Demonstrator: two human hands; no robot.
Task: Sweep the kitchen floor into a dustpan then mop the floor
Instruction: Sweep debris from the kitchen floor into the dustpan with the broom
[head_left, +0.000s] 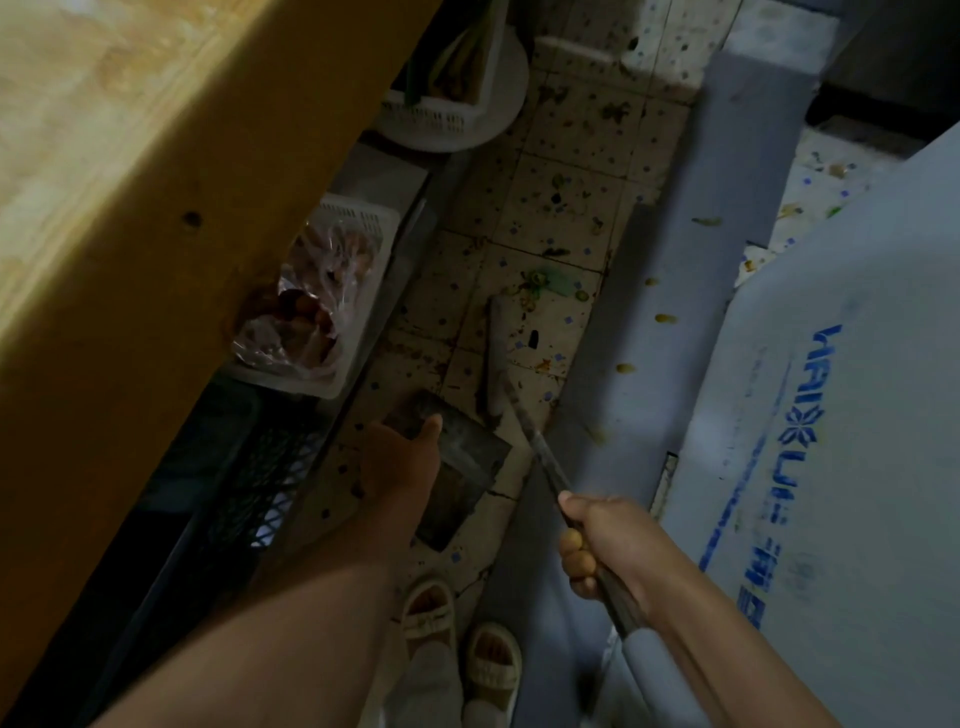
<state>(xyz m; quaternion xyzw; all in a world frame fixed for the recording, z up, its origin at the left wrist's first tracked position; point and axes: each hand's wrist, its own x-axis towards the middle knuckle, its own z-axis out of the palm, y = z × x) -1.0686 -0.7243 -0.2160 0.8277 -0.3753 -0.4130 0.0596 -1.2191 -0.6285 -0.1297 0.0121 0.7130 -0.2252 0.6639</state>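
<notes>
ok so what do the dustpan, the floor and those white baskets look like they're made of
Dustpan: looks like dull grey sheet metal, flat and scuffed, though hard plastic is possible. Floor: glazed ceramic tile, shown by grid joints and speckled pattern. White baskets: moulded plastic, shown by the slotted lattice walls.

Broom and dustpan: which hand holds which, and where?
The right hand grips the broom on its handle, well above the head. The left hand holds the dustpan at its near edge.
</notes>
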